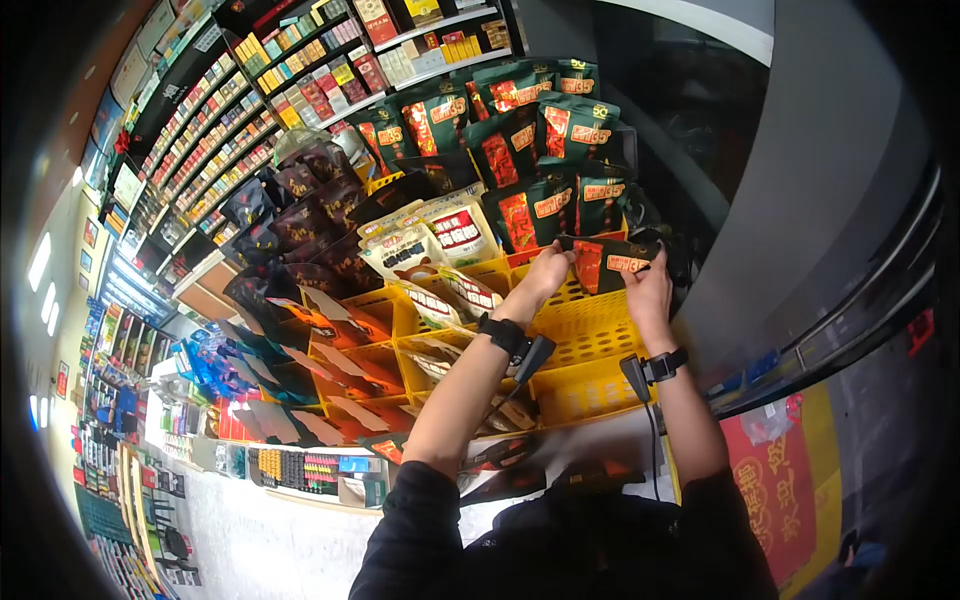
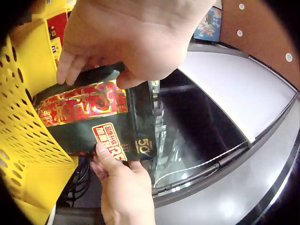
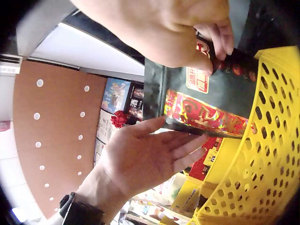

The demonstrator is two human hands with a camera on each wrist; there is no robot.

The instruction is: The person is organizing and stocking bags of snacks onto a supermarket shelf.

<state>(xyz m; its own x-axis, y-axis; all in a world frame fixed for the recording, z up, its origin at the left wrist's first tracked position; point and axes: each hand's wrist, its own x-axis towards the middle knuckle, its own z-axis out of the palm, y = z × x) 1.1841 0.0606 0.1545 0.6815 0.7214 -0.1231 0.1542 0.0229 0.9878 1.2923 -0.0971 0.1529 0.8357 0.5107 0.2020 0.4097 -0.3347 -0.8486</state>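
Observation:
A dark green bag with a red panel (image 1: pixel 588 266) is held up by both hands above the yellow crate. My left hand (image 1: pixel 547 272) pinches its left edge, thumb on the printed face; this hand (image 2: pixel 126 37) fills the top of the left wrist view. The opposite edge is gripped by my right hand (image 1: pixel 650 295), whose thumb lies beside the printed label. In the right wrist view, the left hand (image 3: pixel 140 154) has its fingers extended along the edge of the bag (image 3: pixel 206 110), and the right hand (image 3: pixel 164 28) reaches over from above.
Upright green bags (image 1: pixel 505 150) stand in rows behind the hands. White bags (image 1: pixel 462 235) and orange-and-dark bags fill compartments to the left. The yellow crate (image 1: pixel 580 330) has perforated walls. A grey curved panel (image 1: pixel 800 200) rises at the right; packed shelves are at the back.

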